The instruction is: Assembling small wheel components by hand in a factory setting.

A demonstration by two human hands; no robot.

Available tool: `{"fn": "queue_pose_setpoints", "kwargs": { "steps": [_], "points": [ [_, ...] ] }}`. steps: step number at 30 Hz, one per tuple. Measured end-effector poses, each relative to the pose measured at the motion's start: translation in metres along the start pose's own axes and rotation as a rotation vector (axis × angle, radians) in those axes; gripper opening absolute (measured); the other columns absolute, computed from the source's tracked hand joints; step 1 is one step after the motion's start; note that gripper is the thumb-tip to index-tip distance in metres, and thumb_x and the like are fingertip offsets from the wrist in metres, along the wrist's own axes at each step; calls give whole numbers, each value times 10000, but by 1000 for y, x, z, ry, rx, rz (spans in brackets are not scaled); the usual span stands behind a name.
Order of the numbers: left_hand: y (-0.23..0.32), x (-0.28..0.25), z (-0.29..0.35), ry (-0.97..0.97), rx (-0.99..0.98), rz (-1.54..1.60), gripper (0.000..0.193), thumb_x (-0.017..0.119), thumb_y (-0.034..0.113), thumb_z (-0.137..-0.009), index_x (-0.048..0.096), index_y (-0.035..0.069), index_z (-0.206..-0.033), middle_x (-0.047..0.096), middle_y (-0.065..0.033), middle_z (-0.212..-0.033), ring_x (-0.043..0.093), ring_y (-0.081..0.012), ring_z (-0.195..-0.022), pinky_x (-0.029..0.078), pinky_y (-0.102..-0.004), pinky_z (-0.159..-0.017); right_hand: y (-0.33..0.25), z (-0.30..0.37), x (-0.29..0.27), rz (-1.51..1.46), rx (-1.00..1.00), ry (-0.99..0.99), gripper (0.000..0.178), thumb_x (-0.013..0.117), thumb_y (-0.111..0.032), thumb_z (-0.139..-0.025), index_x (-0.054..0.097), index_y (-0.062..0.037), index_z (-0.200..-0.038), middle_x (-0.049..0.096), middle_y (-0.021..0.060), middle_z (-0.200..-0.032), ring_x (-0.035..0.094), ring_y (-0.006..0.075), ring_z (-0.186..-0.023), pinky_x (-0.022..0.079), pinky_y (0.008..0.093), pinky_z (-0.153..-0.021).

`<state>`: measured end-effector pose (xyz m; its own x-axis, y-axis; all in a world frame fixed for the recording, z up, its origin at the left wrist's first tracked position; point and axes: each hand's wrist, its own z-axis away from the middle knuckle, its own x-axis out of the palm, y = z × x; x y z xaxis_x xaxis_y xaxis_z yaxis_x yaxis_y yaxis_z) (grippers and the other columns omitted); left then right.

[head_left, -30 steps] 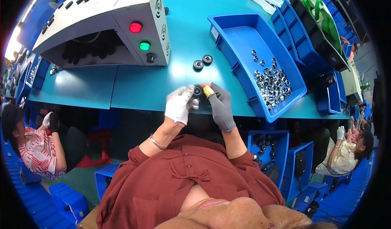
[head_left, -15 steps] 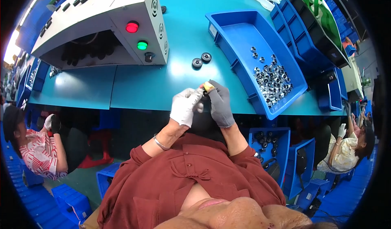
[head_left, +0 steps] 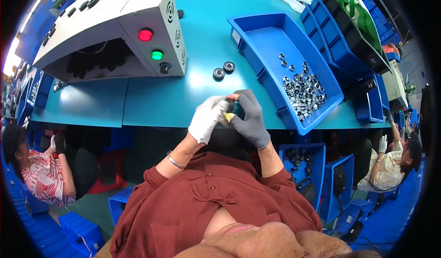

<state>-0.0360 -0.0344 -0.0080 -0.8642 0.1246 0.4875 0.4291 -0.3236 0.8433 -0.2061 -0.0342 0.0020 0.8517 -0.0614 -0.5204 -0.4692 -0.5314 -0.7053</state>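
Close to the table's front edge my two gloved hands meet around a small black wheel point(head_left: 230, 104). My left hand point(head_left: 205, 120), in a white glove, has its fingers closed on the wheel's left side; they are slightly blurred. My right hand point(head_left: 252, 120), gloved in grey, grips at the wheel with index fingertip above and thumb below, a gap showing behind them. The thumb's tip looks yellow, the index tip reddish and uncovered. Two similar black wheels point(head_left: 223, 70) lie side by side on the teal table point(head_left: 202, 92), beyond my hands.
A blue tray point(head_left: 258, 67) of shiny metal parts stands to the right. At the left is a white machine point(head_left: 154, 19) with red and green lights and a dark opening. Blue bins point(head_left: 301, 143) sit below the table edge at right. Co-workers sit on both sides.
My right thumb and index have spread apart, the thumb lower, and the black wheel now shows between my hands. The view has shifted slightly.
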Motion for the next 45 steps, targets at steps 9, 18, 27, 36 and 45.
{"fn": "queue_pose_setpoints", "kwargs": {
  "steps": [9, 18, 27, 36, 45],
  "points": [
    [5, 3, 3, -72, 26, -246, 310, 613, 250, -1011, 681, -19, -1149, 686, -32, -944, 592, -90, -821, 476, -241, -711, 0, 0, 7, 128, -106, 112, 412, 681, -68, -649, 653, -10, -1057, 601, 148, -1041, 572, 339, -923, 487, 410, -783],
    [1, 9, 2, -73, -164, 182, 309, 619, 265, -1019, 682, -10, -1144, 678, -52, -999, 611, -120, -890, 486, -264, -805, -5, -7, 1, 178, -147, 96, 352, 658, -52, -614, 650, 2, -962, 607, 120, -940, 570, 319, -857, 488, 398, -720],
    [-26, -10, -11, -243, -148, 397, 420, 595, 296, -1023, 567, 14, -1333, 633, -73, -1184, 611, -194, -1062, 482, -344, -967, -5, -6, 5, 122, -135, 111, 370, 653, -89, -598, 650, 1, -956, 603, 123, -932, 564, 320, -865, 479, 395, -741],
    [-30, -12, -11, -253, -132, 472, 380, 575, 310, -1037, 573, 30, -1293, 636, -66, -1183, 620, -204, -1074, 485, -360, -995, -5, -6, 4, 86, -128, 79, 378, 709, -152, -643, 662, -12, -991, 634, 116, -978, 573, 318, -898, 477, 397, -762],
    [-29, 0, -7, -283, -120, 461, 388, 586, 309, -1030, 559, 19, -1287, 635, -75, -1189, 621, -218, -1069, 487, -361, -988, 4, -3, -3, 160, -198, 85, 365, 672, -102, -641, 663, -9, -995, 632, 114, -978, 569, 328, -907, 477, 413, -785]
  ]
}}
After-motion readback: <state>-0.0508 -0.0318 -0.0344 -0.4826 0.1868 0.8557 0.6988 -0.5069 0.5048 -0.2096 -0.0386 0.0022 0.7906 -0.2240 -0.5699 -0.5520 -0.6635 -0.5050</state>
